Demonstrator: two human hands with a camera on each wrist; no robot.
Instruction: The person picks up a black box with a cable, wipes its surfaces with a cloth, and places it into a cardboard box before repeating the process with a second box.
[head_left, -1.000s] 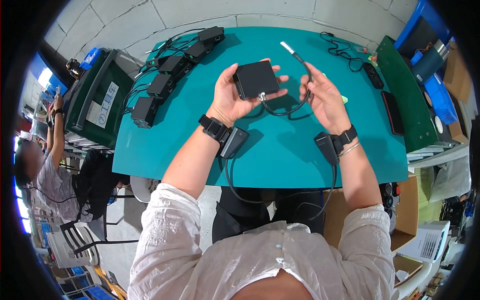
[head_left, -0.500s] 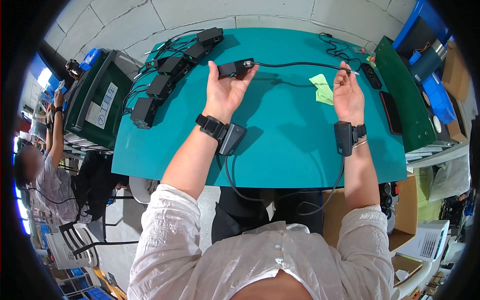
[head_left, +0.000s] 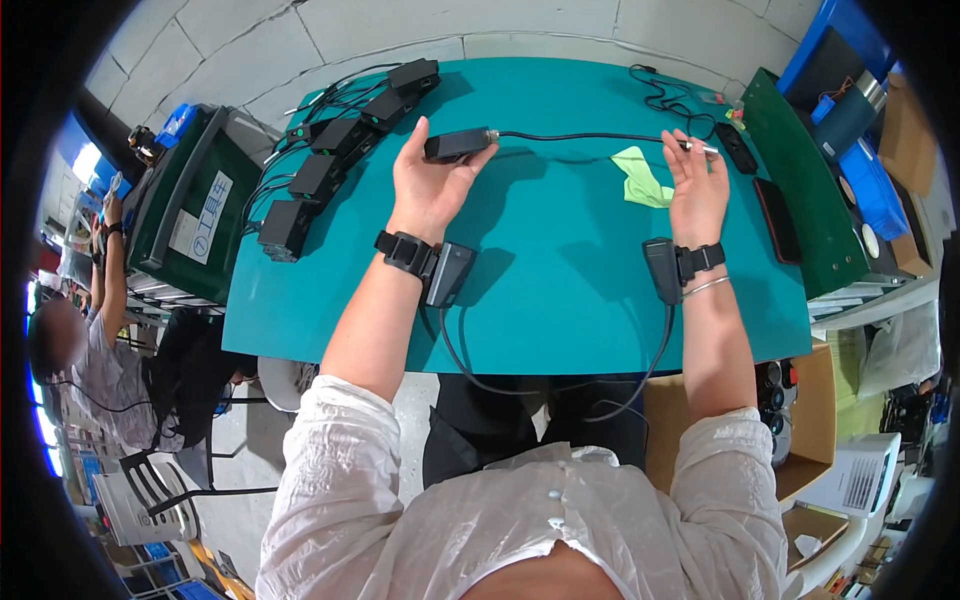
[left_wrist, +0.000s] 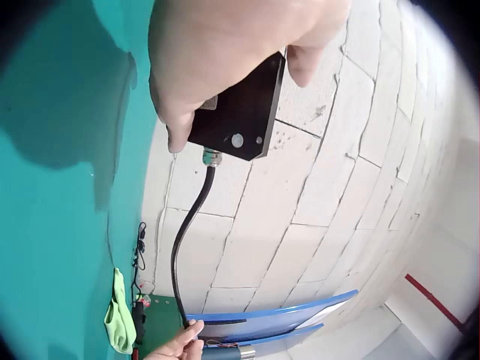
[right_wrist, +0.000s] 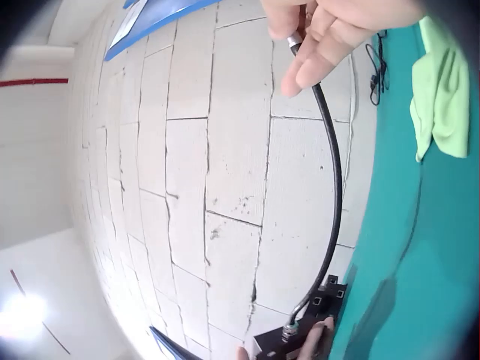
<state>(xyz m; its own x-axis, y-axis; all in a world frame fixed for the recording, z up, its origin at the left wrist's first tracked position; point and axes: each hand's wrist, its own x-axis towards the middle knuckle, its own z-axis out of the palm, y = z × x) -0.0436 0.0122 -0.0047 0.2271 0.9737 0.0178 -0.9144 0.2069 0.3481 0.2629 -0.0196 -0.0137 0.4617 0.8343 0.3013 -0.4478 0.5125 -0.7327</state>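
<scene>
Left hand (head_left: 430,185) is up over the far half of the table, palm turned upward, fingers and thumb curled round the black box (head_left: 455,143). The box sits at the fingertips, held edge-on and clear of the table top. The left wrist view shows the thumb on one side and the fingers on the other, with the box's connector face pointing away from the palm.

Over to the right hand (head_left: 695,185): also raised, palm up, fingertips pinching the far end of the cable (head_left: 580,136) just behind its metal tip (head_left: 703,147). The right wrist view shows the fingers bent around the cable.

The cable runs from the connector on the box straight across to the right hand, drawn into a nearly level line above the table. The two hands are well apart, at about the same height, both forearms reaching forward from the white sleeves, a strap-on camera on each wrist.

Below the cable, near the right hand, a green cloth (head_left: 640,175) lies crumpled on the teal table (head_left: 560,300). To the left of the left hand, a row of black boxes (head_left: 330,150) with their own leads lines the table's edge. Beyond the right hand, a small dark device (head_left: 740,148) and a flat dark slab (head_left: 777,222) lie by the green board (head_left: 810,200).
</scene>
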